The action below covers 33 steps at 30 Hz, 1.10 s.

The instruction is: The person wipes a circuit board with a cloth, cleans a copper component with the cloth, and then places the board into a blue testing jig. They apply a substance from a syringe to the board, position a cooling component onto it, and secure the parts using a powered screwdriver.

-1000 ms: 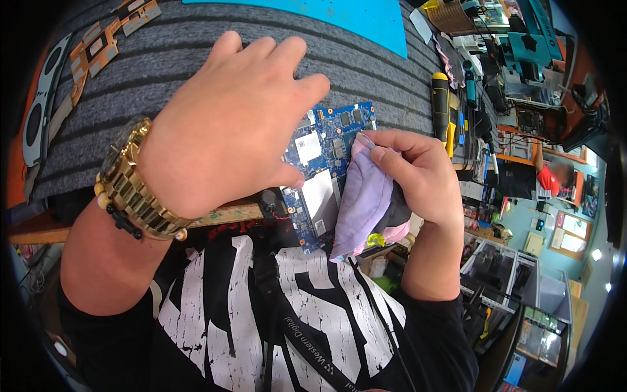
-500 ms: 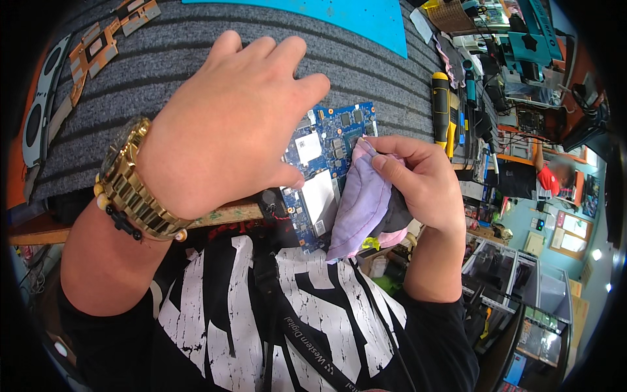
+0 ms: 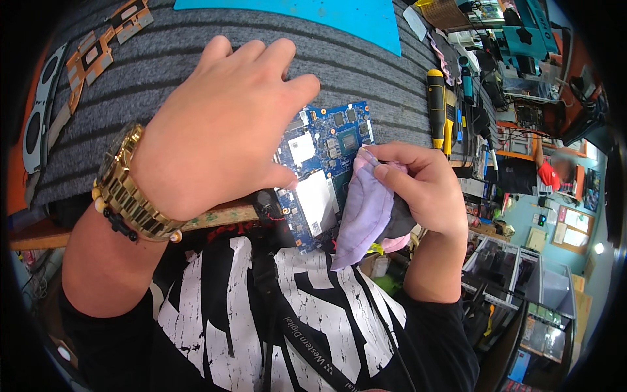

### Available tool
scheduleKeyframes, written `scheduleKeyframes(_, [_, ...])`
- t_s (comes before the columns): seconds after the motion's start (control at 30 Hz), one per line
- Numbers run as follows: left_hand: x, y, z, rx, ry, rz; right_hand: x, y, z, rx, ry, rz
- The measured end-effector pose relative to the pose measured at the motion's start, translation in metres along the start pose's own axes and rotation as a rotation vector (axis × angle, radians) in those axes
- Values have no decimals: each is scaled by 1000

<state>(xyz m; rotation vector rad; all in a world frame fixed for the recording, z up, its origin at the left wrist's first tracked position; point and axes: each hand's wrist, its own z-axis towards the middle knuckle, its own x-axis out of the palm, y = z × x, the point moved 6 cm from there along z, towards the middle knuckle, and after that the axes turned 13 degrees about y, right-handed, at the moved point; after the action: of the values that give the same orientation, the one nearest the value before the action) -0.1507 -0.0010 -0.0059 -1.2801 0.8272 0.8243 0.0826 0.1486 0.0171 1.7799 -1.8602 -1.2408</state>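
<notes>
A blue laptop circuit board [image 3: 320, 160] is held up at the table's near edge, tilted over my lap. My left hand [image 3: 222, 127], wearing a gold watch [image 3: 130, 189], grips its left side. The thumb lies on the board's face; where the other fingertips touch is hidden. White stickers and a square chip [image 3: 348, 140] show on the board. My right hand [image 3: 428, 189] pinches a purple cloth [image 3: 366, 212] between thumb and fingers. The cloth hangs down over the board's right part, touching or just in front of it, and hides the lower right corner.
Copper-coloured heatsink parts [image 3: 91, 55] and a long grey speaker-like strip [image 3: 42, 124] lie at the left of the ribbed grey mat [image 3: 372, 85]. A blue mat [image 3: 313, 16] is at the back. A yellow-black screwdriver [image 3: 436, 108] lies right among tools. A person in red [image 3: 548, 173] is far right.
My right hand and the cloth have shifted slightly down, uncovering more of the square chip. The board and my left hand have moved a little to the left.
</notes>
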Motion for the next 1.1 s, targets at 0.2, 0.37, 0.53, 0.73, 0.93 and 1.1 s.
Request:
scheduleKeyframes(0.2, [-2,-2,0,-1,8,-5,-22,-6,-20,-105,-13,144])
scheduleKeyframes(0.37, [-2,-4,4,-1,53,8,-56,-46,-30,-357,-81,251])
scheduleKeyframes(0.53, [-5,-3,8,-32,116,18,-90,-93,-32,-495,-136,532])
scheduleKeyframes(0.73, [-10,2,13,-41,213,42,-105,-124,-19,-739,-73,761])
scheduleKeyframes(0.93, [-11,3,18,-70,240,36,-108,-138,5,-781,-32,855])
scheduleKeyframes(1.1, [-11,-1,24,-78,263,61,-108,-151,14,-757,-64,885])
